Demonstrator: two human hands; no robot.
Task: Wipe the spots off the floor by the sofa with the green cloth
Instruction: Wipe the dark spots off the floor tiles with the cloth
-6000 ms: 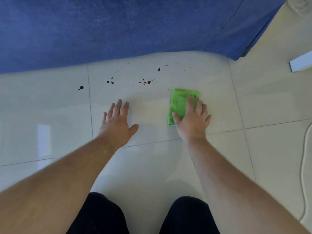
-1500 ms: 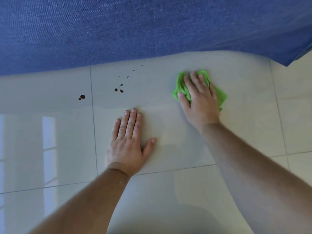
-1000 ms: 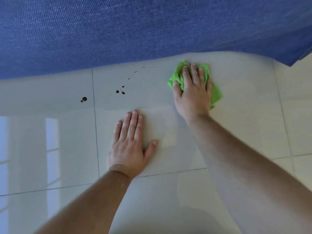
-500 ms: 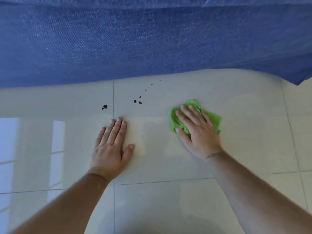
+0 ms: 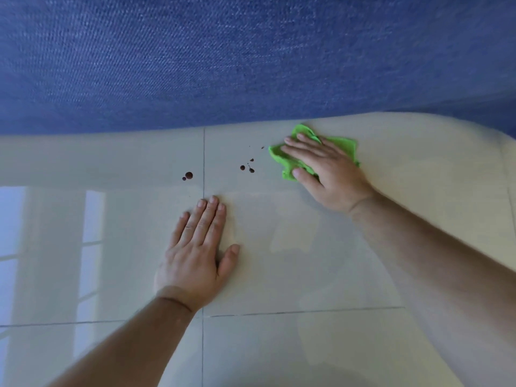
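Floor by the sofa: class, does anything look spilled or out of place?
Yes. Dark spots dot the pale floor left of the green cloth, with two more across the tile joint. Nothing else looks odd.

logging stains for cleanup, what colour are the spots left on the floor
Dark reddish-brown spots, against the pale floor; the head view shows them best.

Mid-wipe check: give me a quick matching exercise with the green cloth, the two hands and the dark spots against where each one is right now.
Things:
1. crumpled green cloth
2. left hand
3. pair of dark round spots
4. cluster of small dark spots

Places:
A. left of the vertical tile seam
B. just left of the cloth
C. flat on the bare tile
D. under the right hand

Pairs: 1-D, 2-C, 3-A, 4-B
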